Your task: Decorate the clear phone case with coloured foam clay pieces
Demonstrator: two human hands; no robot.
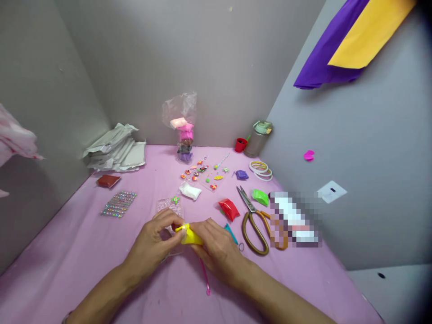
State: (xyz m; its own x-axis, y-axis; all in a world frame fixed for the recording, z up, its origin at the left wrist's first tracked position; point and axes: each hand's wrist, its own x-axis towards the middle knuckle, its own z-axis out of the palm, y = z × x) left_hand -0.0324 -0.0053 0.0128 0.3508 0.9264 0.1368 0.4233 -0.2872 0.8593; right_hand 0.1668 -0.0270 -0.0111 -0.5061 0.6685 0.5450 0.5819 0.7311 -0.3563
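A yellow packet [193,237] gripped at both ends

The yellow packet is near the front middle of the table, in the person's hands; its right end disappears beneath the fingers. The left hand [150,238] has thumb and index finger pinched together on its clear, crumpled end. The right hand [218,249] is closed over the other end, its thumb mostly hidden. A small dark red thing shows by the left fingertips, too covered to make out.

The right hand also hides the upper end of a pink stick [205,281] and part of a teal packet [231,234]. A bead packet [168,205] lies partly behind the left hand. To the right, mosaic blocks obscure one handle of the scissors [254,229] and a pale oblong object [293,218] beyond recognition. Many of the small charms [202,170] farther back are too tiny to identify.

A pink cloth [67,256], lightly creased, covers the table. At its back stand a clear bag [185,139] of coloured packets, a red cup [240,145] and a bottle [258,140]; grey-white pouches [116,153] are piled at left. Plain grey walls [219,54] enclose it. Purple and yellow sheets [357,42] are cut off at the top, pink material [16,137] at the left edge
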